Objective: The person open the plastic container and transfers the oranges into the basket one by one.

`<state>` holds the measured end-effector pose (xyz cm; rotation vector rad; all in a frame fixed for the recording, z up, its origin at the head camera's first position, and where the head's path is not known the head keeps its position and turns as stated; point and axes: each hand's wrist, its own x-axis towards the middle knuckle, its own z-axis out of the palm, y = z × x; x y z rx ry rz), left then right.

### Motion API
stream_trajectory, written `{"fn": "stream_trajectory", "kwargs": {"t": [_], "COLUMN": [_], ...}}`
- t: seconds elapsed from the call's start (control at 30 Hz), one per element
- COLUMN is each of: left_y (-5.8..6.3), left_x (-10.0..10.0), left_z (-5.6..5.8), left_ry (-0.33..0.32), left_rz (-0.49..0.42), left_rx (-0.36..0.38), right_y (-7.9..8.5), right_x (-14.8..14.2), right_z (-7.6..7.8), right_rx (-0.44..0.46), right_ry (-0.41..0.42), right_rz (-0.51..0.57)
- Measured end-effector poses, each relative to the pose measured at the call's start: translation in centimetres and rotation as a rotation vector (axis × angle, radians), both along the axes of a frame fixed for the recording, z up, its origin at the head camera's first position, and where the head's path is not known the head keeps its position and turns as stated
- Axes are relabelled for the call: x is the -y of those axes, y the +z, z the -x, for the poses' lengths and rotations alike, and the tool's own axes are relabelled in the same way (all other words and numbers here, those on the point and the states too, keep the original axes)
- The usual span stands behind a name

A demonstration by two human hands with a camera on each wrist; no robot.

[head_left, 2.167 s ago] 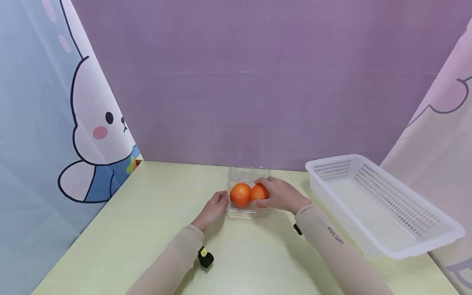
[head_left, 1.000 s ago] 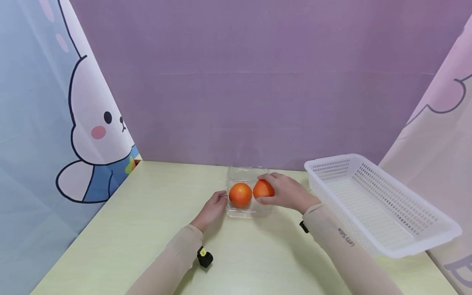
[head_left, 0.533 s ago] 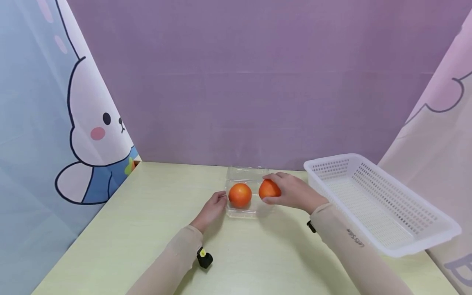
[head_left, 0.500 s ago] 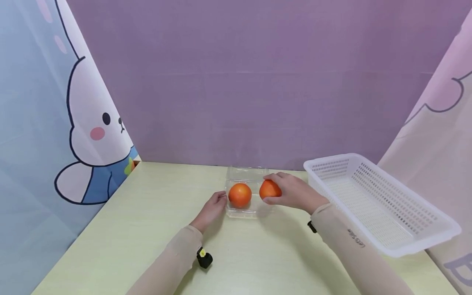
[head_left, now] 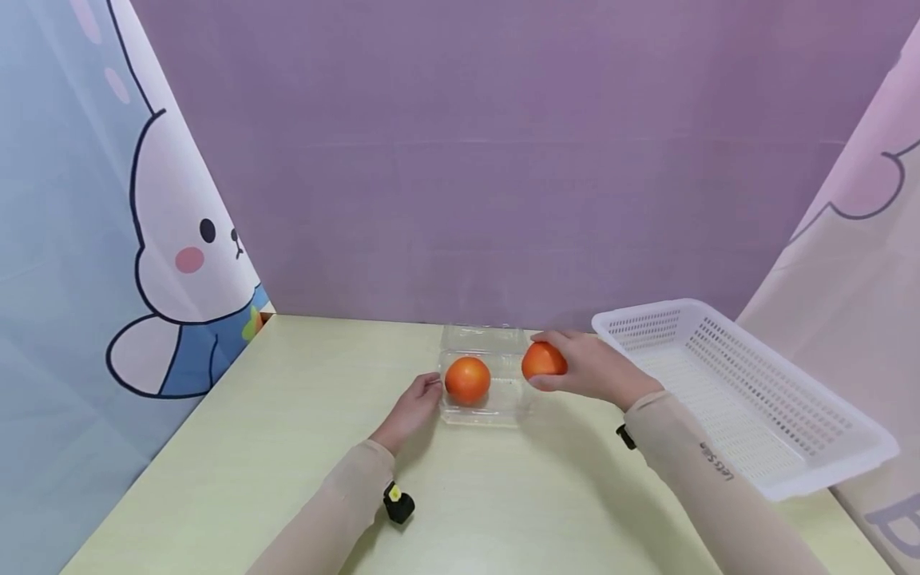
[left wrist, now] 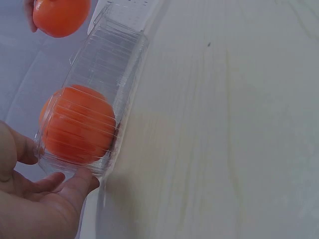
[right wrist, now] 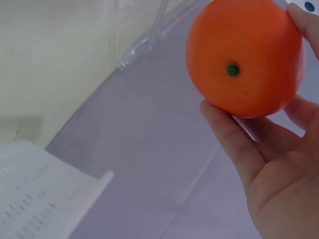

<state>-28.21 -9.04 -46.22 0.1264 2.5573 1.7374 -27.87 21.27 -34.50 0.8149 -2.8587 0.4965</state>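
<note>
An orange [head_left: 543, 361] with a small green stem spot is held up in my right hand [head_left: 592, 369], fingers and thumb curled round it. It is raised at the right side of a clear plastic clamshell box [head_left: 506, 395], whose lid [head_left: 483, 339] stands open at the back. Inside the box's left half sits a second orange [head_left: 468, 380]. My left hand [head_left: 418, 407] grips the box's left end; in the left wrist view the thumb and fingers [left wrist: 75, 186] pinch the rim and wall there. Right wrist view: the held orange [right wrist: 244, 57] rests against the fingertips.
A white perforated basket [head_left: 719, 399] stands on the right of the pale wooden table [head_left: 467, 511], close beside my right forearm. A purple cloth [head_left: 503, 160] hangs behind the table, with printed cloths to the left and right.
My right hand has lifted an orange out of the box's right half and moved it rightward and up. The left hand and the other orange have stayed in place.
</note>
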Motion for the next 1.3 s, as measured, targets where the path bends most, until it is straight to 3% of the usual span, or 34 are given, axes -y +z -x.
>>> {"fn": "stream_trajectory", "kwargs": {"t": [0.43,1.3], "left_y": [-0.1,-0.2], "left_x": [0.0,0.0], "left_z": [0.1,0.1], "left_ry": [-0.003,-0.005], "left_rz": [-0.019,-0.006], "left_rx": [0.001,0.015], "right_y": [1.9,4.8], "right_x": [-2.0,-7.1], "right_z": [0.3,0.2], "right_rx": [-0.028,-0.035], "right_ry": [-0.021,-0.16], "right_rz": [-0.009,-0.063]}}
